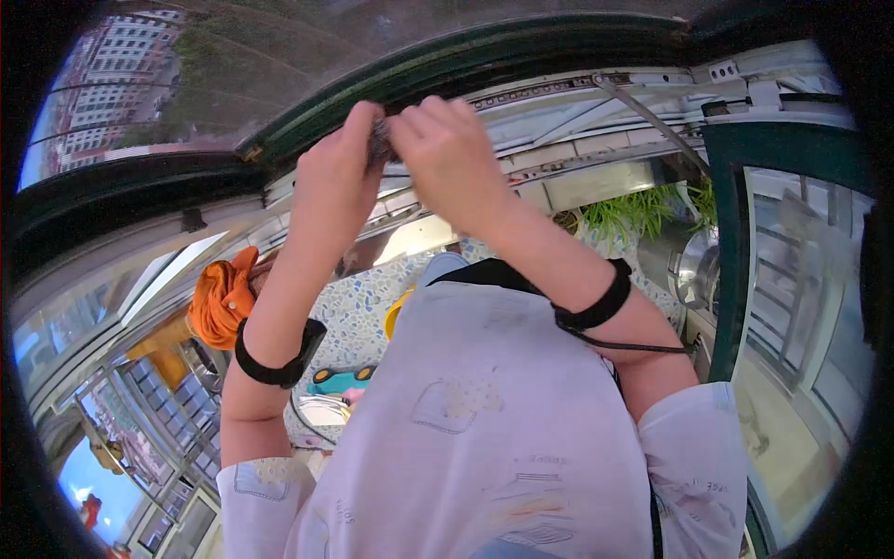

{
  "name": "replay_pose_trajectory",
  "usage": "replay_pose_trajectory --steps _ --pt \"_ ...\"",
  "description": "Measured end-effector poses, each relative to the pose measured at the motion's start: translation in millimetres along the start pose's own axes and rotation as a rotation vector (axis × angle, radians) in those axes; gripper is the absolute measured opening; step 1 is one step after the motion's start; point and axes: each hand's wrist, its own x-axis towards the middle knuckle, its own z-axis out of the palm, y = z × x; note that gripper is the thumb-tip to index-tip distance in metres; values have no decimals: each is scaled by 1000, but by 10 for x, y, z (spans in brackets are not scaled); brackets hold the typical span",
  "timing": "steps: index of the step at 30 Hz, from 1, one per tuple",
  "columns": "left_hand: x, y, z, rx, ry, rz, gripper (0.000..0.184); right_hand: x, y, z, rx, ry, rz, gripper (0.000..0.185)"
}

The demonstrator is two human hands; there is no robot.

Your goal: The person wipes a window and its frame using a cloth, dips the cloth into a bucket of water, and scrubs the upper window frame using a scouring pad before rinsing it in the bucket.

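Note:
Both hands are raised and close together in front of the dark green window frame [521,51]. My left hand [337,177] is closed, its fingers pressed around a dark grey, rough-looking wad [379,144]. My right hand [449,154] has its fingers curled over the other side of the same wad. Whether it is a cloth or a scouring pad I cannot tell. Just behind the hands runs the metal window track [531,96], with a slanted stay arm [652,116] to the right.
An orange cloth bundle [222,303] is at the left. A green-framed open sash [731,242] stands at the right, near green plants [633,214] and a metal pot [697,265]. A teal toy-like object with wheels [340,382] lies on the speckled floor [349,312].

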Motion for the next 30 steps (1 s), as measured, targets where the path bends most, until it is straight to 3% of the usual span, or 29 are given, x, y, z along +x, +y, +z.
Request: replay_pose_trajectory --steps 4,11,16,20,25,30 --pt "-10 -12 9 -29 -3 -42 41 -15 -15 0 -46 8 17 7" --pt "519 486 581 -46 82 118 48 -223 628 -620 -208 -83 128 17" --pt "941 1023 928 -100 177 267 34 -392 1076 -996 -223 -43 190 27" --pt "870 869 864 -161 194 311 32 -378 1029 -878 -206 -42 191 27" --pt "516 412 424 -6 -2 108 35 -204 532 -452 -81 -61 134 14" --pt "65 -100 -5 -45 -27 -20 45 -17 -29 -23 32 -25 34 17"
